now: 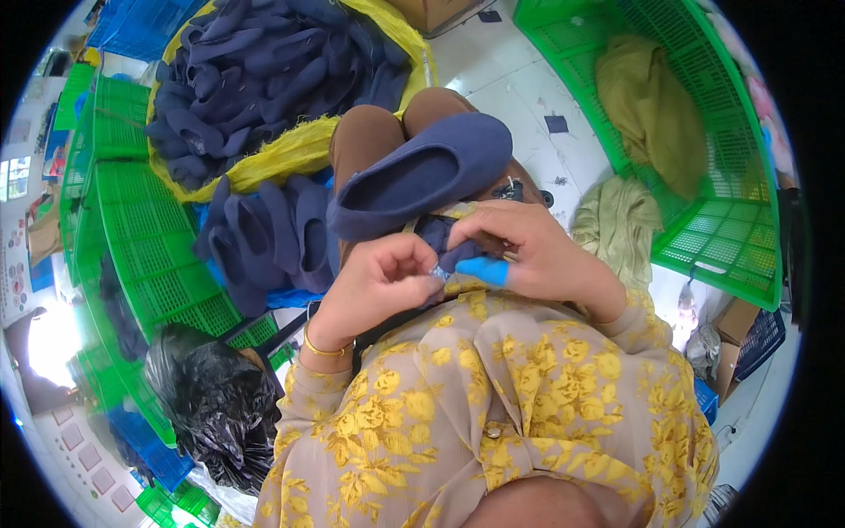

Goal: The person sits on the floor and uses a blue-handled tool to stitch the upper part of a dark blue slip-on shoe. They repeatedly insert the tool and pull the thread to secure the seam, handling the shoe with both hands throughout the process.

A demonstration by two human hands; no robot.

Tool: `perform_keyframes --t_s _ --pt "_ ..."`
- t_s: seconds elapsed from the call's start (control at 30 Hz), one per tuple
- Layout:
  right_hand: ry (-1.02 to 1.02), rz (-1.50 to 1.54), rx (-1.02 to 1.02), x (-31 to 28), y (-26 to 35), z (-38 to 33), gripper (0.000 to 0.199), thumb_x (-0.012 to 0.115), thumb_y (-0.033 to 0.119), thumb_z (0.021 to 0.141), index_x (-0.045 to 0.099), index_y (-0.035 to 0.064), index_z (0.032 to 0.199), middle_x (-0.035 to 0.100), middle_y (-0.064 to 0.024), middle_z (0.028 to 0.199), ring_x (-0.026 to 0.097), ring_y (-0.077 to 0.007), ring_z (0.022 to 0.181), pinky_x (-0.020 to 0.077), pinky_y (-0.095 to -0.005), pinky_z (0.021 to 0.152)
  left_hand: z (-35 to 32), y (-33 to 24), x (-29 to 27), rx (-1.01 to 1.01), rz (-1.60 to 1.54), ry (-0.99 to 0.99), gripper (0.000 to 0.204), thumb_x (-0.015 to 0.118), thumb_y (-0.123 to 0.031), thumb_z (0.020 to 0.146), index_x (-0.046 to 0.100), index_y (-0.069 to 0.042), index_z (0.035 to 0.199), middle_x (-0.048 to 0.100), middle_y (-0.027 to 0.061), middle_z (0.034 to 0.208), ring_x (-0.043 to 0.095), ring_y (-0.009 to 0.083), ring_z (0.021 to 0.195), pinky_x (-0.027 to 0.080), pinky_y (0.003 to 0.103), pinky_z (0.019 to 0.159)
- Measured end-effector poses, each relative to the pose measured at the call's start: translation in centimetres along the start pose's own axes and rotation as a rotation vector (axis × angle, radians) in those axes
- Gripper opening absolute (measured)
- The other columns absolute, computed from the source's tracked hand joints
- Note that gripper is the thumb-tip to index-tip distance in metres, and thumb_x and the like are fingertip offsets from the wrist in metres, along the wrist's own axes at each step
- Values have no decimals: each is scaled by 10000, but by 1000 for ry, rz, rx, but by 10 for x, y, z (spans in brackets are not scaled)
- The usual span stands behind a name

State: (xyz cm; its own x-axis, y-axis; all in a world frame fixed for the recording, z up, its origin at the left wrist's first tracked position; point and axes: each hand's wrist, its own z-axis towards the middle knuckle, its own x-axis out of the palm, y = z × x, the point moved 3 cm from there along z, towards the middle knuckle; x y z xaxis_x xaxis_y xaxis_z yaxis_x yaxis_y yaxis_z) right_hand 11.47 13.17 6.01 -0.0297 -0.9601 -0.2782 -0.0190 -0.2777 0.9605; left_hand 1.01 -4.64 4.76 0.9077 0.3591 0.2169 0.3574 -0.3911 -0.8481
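Observation:
A navy felt slipper [422, 176] rests across my knees, its opening facing up and its sole hidden. Just below it, in front of my waist, my two hands are close together. The fingers of my left hand [383, 286] are curled into a pinch at a tiny pale-blue bit [439, 273], too small to name. My right hand [537, 251], with blue wrapping on its thumb [486, 270], is bent inward over dark cloth [437, 236] in my lap. What its fingers grip is hidden. A gold bangle [327, 345] circles my left wrist.
A yellow sack [290, 145] full of navy slippers stands ahead to the left. Several more slippers [264, 233] lie beside my left knee. Green crates [158, 229] flank me, the right one [735, 189] holding olive cloth [656, 110]. A black plastic bag [211, 405] sits at my left.

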Motion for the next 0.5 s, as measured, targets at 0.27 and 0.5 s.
perform_keyframes --t_s 0.27,0.5 --pt "-299 -101 -18 8 -17 -13 210 735 62 798 648 56 988 624 -52 798 568 -128 632 448 -275 563 9 3 8 170 -192 -292 238 527 -83 961 581 22 1168 652 68 954 610 105 775 511 232 679" --pt "-146 -206 -128 -3 3 -14 233 690 43 827 613 98 1039 610 -57 835 602 -164 669 468 -281 585 8 10 11 297 -246 -281 204 616 -5 913 639 15 1115 649 37 929 594 76 779 499 210 689"
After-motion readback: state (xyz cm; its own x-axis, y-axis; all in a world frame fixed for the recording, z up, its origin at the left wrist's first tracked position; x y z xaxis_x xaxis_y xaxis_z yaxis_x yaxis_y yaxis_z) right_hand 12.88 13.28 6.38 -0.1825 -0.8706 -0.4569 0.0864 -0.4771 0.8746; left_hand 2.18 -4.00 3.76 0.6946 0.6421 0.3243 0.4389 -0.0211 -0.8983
